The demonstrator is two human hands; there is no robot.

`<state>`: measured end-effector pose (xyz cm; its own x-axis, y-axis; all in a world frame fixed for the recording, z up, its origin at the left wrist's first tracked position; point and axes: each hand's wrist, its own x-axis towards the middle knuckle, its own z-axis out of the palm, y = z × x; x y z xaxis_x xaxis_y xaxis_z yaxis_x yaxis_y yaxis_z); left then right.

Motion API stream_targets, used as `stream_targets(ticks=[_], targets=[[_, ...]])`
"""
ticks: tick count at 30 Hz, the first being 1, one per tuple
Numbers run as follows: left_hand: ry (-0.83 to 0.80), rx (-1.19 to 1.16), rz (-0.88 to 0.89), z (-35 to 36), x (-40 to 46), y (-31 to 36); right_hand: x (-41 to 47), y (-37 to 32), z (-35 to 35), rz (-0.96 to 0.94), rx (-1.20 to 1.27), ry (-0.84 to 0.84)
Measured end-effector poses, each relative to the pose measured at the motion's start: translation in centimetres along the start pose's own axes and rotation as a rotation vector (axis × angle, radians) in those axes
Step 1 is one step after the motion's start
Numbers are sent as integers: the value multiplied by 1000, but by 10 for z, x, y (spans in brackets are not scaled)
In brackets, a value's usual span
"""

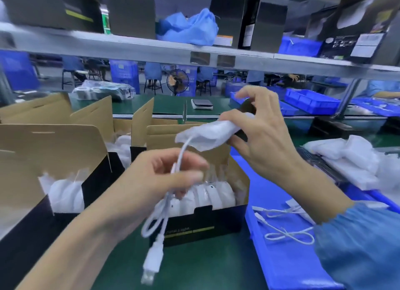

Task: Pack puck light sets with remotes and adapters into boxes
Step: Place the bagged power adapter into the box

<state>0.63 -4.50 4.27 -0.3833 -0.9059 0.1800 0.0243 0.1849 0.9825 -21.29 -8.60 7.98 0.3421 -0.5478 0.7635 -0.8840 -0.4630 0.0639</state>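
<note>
My left hand [164,177] pinches a white USB cable [160,216] whose looped end and plug dangle toward the green mat. The cable runs up into a white foam-bagged item [207,133] that my right hand [259,133] grips together with a dark object [249,107]. Both hands hover above an open black box [203,222] with a cardboard lid, which holds several white puck lights [207,194] standing on edge in clear wrap.
Two more open boxes [65,194] with white wrapped contents stand to the left and behind. A blue tray [281,231] at right holds loose white cables [287,235]. White foam bags [346,155] pile at far right. A shelf [151,47] with black boxes runs overhead.
</note>
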Motion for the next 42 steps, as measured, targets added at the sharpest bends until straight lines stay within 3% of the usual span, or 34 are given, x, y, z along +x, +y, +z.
stream_targets(ticks=[2, 5, 7, 9, 12, 15, 17, 23, 27, 32, 34, 36, 39, 42], targets=[[67, 238, 61, -8, -14, -6, 2, 7, -3, -67, -4, -34], [316, 775, 301, -19, -23, -6, 0, 14, -4, -90, -76, -75], [353, 949, 340, -18, -22, 0, -2, 14, -2, -52, -44, -72], [305, 886, 293, -13, -17, 5, -3, 14, -1, 8, 25, -49], [276, 480, 224, -8, 0, 13, -6, 21, 2, 138, 208, -139], [439, 77, 175, -8, 21, 17, -16, 14, 14, 316, 605, -392], [534, 19, 174, -10, 30, 15, -24, 9, 28, 290, 573, -476], [554, 632, 170, -16, 13, -14, -18, 25, 15, 107, 442, -811], [640, 832, 184, -21, -1, -25, -11, 9, 18, -68, 278, -1069], [650, 1268, 286, -17, -5, -27, -3, -12, 29, -115, 37, -1271], [683, 1264, 273, -16, -3, -25, -2, -12, 29, -145, -11, -1318], [684, 1055, 262, -13, -2, -26, -4, -7, 26, -131, 61, -1317], [615, 645, 172, -8, -1, -23, -15, 1, 24, -78, 263, -1082], [622, 667, 246, 2, 1, -20, -32, 5, 30, -107, 376, -865]])
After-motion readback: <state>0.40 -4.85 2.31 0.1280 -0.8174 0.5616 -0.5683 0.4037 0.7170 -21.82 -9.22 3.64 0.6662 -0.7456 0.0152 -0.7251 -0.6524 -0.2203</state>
